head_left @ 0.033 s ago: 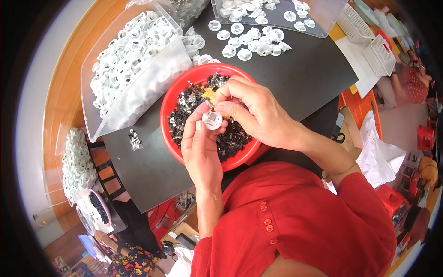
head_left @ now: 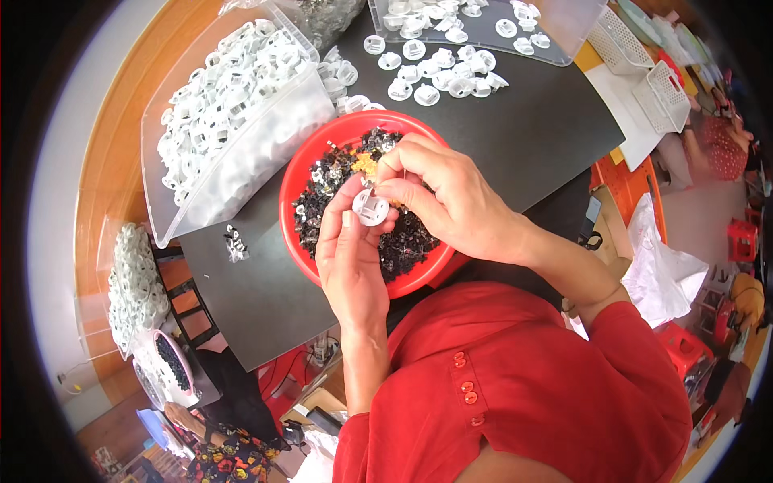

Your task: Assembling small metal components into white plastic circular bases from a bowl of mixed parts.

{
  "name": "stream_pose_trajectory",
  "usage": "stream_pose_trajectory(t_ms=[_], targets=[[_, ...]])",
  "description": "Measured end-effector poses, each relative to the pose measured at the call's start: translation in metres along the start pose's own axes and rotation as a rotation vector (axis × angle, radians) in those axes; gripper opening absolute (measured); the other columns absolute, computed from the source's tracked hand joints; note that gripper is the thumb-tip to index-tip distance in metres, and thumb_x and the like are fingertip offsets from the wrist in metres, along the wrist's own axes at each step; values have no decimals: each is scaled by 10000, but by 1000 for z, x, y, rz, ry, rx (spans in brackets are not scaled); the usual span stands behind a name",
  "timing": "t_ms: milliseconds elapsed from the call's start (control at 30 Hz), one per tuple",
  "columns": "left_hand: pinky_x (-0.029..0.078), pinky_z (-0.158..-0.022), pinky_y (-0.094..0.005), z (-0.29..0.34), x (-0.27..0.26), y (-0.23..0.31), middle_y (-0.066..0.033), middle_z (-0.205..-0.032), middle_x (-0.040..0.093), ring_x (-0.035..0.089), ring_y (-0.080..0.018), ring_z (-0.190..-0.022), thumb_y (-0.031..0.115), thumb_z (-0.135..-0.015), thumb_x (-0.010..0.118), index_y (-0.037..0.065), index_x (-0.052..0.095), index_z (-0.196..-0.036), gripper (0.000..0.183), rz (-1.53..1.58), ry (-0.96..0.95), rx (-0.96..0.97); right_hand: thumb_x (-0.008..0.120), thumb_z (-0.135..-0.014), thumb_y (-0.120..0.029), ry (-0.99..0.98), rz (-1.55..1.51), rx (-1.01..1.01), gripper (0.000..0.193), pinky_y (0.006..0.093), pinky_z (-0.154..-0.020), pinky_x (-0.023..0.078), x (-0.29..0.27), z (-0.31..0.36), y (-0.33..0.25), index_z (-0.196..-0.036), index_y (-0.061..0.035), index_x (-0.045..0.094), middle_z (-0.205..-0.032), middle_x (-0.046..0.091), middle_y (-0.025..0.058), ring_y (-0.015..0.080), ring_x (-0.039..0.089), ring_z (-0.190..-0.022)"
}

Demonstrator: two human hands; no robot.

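Over the red basin (head_left: 287, 217), my left hand (head_left: 352, 249) holds a round white plastic part (head_left: 370, 209) between thumb and fingers, its slotted face turned up. My right hand (head_left: 443, 189) pinches at the part's upper edge. A tiny shiny piece (head_left: 367, 183) shows by the right fingertips, too small to name. Under both hands the basin holds a heap of small black pieces (head_left: 403, 249), with silvery bits and a patch of small yellow pieces (head_left: 365, 164) among them.
A clear bin (head_left: 241, 189) heaped with white parts stands left of the basin. More white parts (head_left: 459, 76) lie loose on the dark table (head_left: 515, 137), near another clear bin (head_left: 555, 52). A few small pieces (head_left: 235, 244) lie left. Another person's hand (head_left: 187, 419) shows at lower left.
Almost nothing differs. My fingers have shifted very slightly around the white part's upper edge, and both hands stay over the basin.
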State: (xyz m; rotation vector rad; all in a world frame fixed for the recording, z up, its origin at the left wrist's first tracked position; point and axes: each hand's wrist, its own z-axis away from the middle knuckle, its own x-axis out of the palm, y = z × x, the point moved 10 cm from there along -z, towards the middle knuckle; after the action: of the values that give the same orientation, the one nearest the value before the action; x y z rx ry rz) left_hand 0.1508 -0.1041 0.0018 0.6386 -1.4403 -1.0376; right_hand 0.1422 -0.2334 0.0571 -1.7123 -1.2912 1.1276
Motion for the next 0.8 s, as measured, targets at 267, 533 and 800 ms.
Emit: stream_pose_trajectory(t_ms=[267,533,800], targets=[[505,-801,-266,0,0,-5,-101,-1085,614,613,-141,-874,169,-971,504,-35,495,-1241,339,51,9,-34,595,-863,-99,-39,238,-173,75,386,-712,418,5,9,-12,-871,-50,539,-856,555,58,250,559,-783],[504,-761,-254,1,-1,-7,-77,-1004,627,596,-119,-820,196,-983,486,-27,547,-1180,303,48,14,-60,628,-833,-92,-110,430,-355,78,338,-790,428,11,12,-25,-881,-75,568,-865,572,32,203,582,-852],[491,-734,-247,1,-2,-6,-68,-975,629,582,-111,-798,221,-989,476,-28,565,-1150,310,2,7,-55,594,-816,-92,-151,514,-490,60,326,-755,398,16,17,-30,-871,-74,575,-867,548,29,190,540,-778]])
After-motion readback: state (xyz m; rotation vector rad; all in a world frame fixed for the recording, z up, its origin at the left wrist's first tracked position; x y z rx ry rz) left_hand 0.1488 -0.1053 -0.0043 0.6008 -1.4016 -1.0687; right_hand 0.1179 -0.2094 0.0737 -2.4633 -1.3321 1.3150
